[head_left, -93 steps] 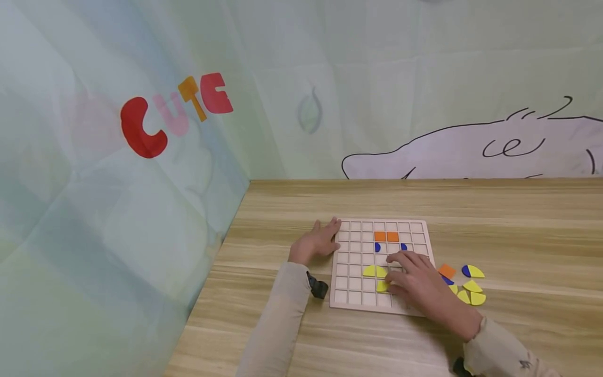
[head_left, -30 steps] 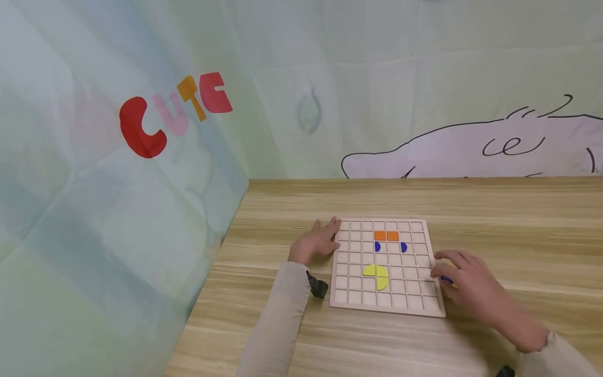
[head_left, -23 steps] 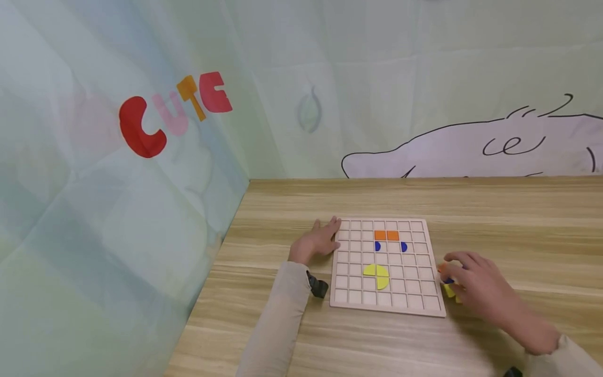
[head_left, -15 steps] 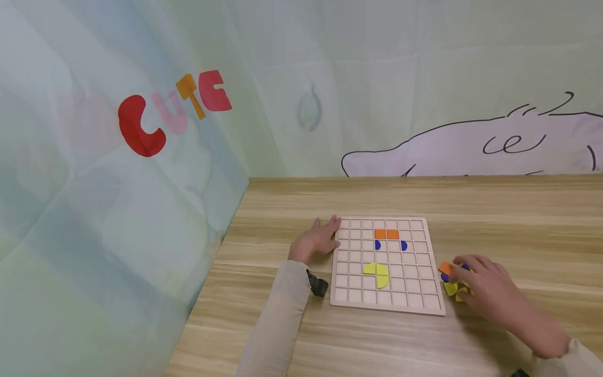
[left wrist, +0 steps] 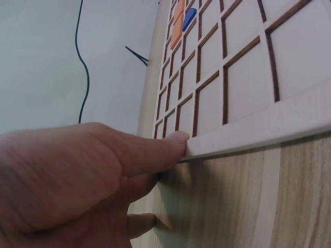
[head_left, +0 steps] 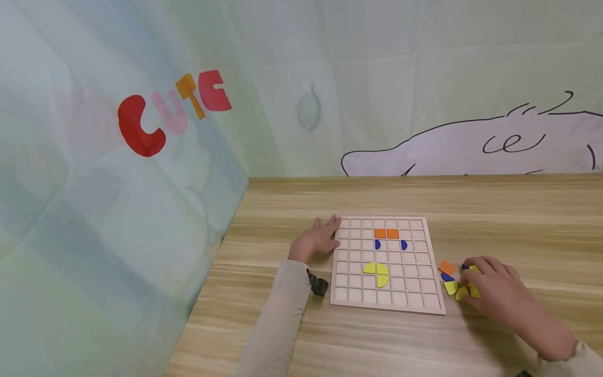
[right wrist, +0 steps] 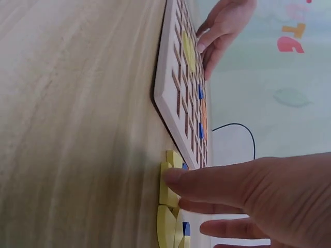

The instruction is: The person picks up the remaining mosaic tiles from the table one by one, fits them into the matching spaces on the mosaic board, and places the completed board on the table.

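Nearest, below the board (head_left: 397, 257), come two beige sleeves (head_left: 273, 319); a black device (head_left: 317, 285) sits at the left cuff, just beside the board's left edge. Right of the board, the right hand (head_left: 497, 288) is relaxed and released over the loose pieces, fingers slightly bent. Seven show there, some partly covered: four yellow pieces (head_left: 450, 287), two blue pieces (head_left: 447, 277) and one orange piece (head_left: 447, 268). The right wrist view alone shows the thumb tip touching a yellow piece; the head view hides this contact.

The board lies flat, a grid of seven by seven cells, seven of them filled. Counting from its near edge, one yellow quarter is in the second row and two yellow quarters (head_left: 369, 268) are in the third; two blue halves (head_left: 403, 245) are in the fifth, one cell between them, and two orange squares (head_left: 392, 233) side by side in the sixth.

At the board's far left, the left hand (head_left: 314, 245) is released, fingers extended; the left wrist view shows a fingertip on the rim. Beyond the board, the table (head_left: 292, 199) meets a pale backdrop (head_left: 282, 104) with four letters (head_left: 141, 128).
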